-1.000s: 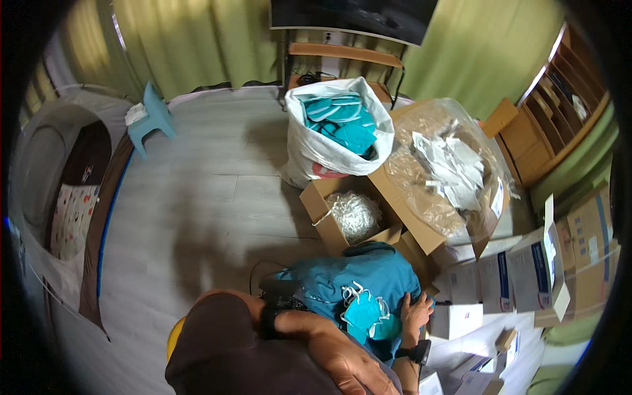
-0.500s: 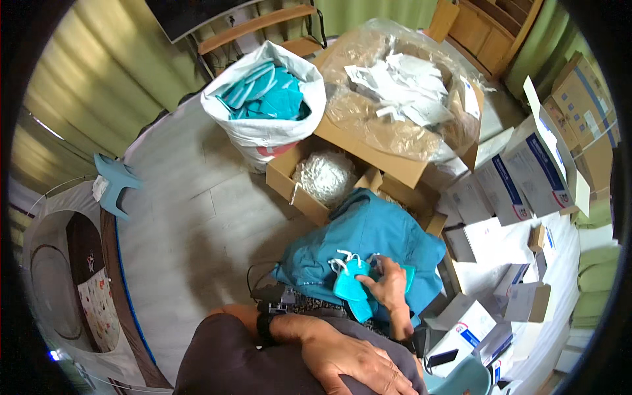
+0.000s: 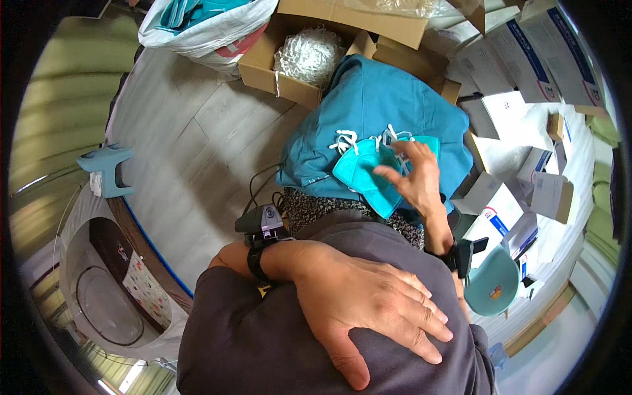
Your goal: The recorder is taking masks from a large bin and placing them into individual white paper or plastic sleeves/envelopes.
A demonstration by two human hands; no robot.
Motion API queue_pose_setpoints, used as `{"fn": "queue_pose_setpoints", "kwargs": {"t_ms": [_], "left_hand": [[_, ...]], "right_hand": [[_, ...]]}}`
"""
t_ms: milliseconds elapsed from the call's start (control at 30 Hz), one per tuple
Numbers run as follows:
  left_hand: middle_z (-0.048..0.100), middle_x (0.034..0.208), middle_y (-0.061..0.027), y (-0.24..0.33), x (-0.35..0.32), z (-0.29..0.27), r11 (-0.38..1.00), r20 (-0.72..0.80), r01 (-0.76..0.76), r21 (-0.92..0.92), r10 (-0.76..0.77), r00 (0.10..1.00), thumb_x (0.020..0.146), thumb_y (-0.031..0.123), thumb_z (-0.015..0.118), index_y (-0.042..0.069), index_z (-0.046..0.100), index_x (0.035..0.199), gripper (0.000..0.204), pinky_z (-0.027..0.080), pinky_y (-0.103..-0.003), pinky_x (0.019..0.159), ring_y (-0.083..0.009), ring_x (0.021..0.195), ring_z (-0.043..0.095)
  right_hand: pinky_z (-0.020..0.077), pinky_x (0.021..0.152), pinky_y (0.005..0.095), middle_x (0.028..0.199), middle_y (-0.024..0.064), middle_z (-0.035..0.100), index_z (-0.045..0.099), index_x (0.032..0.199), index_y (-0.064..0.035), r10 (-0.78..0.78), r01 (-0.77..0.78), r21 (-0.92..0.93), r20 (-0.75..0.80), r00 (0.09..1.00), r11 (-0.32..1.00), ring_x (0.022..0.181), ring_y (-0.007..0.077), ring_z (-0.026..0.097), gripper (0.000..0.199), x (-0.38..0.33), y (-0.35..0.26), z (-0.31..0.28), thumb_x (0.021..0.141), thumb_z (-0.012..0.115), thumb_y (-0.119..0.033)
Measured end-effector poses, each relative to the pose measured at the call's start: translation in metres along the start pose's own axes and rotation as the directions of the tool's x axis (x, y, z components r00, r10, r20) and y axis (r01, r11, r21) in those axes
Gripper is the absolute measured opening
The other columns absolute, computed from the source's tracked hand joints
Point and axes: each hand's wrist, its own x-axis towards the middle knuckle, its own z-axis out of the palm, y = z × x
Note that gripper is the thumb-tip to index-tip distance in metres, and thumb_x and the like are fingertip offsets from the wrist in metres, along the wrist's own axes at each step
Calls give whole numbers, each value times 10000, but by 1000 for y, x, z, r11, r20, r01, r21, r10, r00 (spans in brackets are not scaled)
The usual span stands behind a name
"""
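Flat on the dark shirt over my torso lies my left hand (image 3: 372, 303), its fingers spread and holding nothing. My right hand (image 3: 419, 178) hovers over or rests on the teal face masks (image 3: 366, 172) in my lap, with thumb and fingers apart; exact contact cannot be made out. White straps (image 3: 345, 141) stick up from the masks' far edge. Another teal mask (image 3: 430, 143) shows partly behind the right fingers. Beneath them a blue-green cloth (image 3: 368, 92) drapes over my knees.
Beyond my knees, an open carton (image 3: 266, 74) contains a bundle of white cord (image 3: 309, 56). A white sack (image 3: 217, 41) with teal pieces stands far left. White boxes (image 3: 507, 108) crowd the right, near a pale teal stool (image 3: 494, 289). Another blue stool (image 3: 108, 161) is left.
The view has tilted downward, so the sack and cartons sit higher. My right thumb and fingers have spread over the masks. My left hand stays on my torso.
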Motion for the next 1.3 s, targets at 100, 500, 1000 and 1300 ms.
{"fn": "queue_pose_setpoints", "kwargs": {"t_ms": [100, 500, 1000, 1300], "left_hand": [[408, 1479, -204, -4, -5, -6, 995, 64, 51, -80, -46, 997, 833, 635, 621, 23, 461, 1412, 857, 290, -494, 1113, -374, 1378, 369], [685, 1088, -74, -78, -96, -58, 692, -972, 721, 15, -159, 172, 815, -18, 683, 6, 627, 1148, 338, 490, -274, 819, -145, 1009, 632], [567, 704, 37, -128, -41, -66, 786, -960, 603, -136, -254, 114, 934, 175, 647, -9, 645, 859, 199, 409, -240, 583, -49, 681, 500], [520, 632, 36, -129, -25, -60, 850, -867, 444, -283, -424, 260, 1012, 267, 532, 24, 636, 835, 319, 390, -247, 518, -37, 592, 472]], "right_hand": [[440, 777, 397, 942, 120, 662, 686, 945, -38, -26, 26, 32, -5, 1000, 999, 853, 311, 588, 368, -9, -5, 17, 673, 844, -229], [454, 619, 232, 821, 31, 649, 613, 1081, 6, 483, -423, 906, 357, 800, 31, 667, 103, 577, 216, 13, 16, -18, 936, 628, -154], [466, 531, 252, 828, 106, 683, 557, 1191, -31, 260, -438, 866, 377, 889, 243, 615, 142, 620, 344, -1, 23, -32, 891, 652, -169], [448, 810, 229, 1030, 7, 656, 689, 1065, 14, 379, 22, 834, -274, 884, 552, 905, 72, 561, 185, 12, 6, -48, 956, 629, -122]]}}
